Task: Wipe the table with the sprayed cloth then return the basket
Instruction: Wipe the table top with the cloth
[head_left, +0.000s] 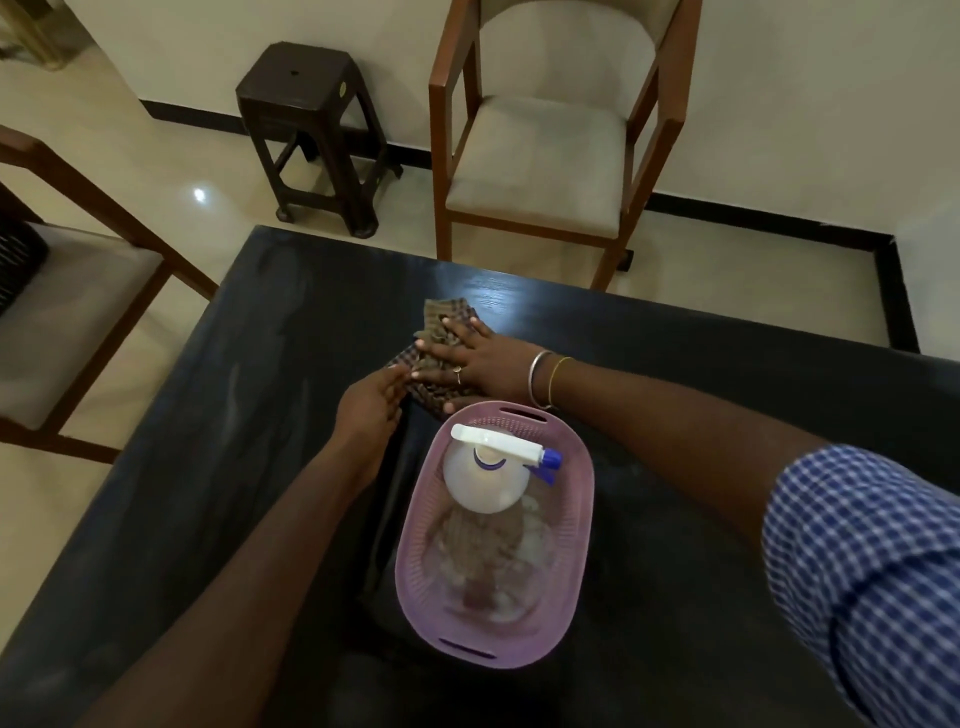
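A checked brown cloth (444, 319) lies on the dark table (208, 415), just beyond the basket. My right hand (470, 361) is pressed flat on the cloth, fingers spread. My left hand (371, 402) pinches the cloth's near left corner. The pink plastic basket (415, 571) stands on the table in front of me. Inside it, a clear spray bottle (480, 475) with a white and blue trigger head stands upright, and something brownish lies on the basket's floor under the bottle.
A wooden chair with a beige seat (540, 156) stands at the table's far side. A dark stool (311, 135) is on the floor at the far left. Another chair (67, 291) stands at the table's left side.
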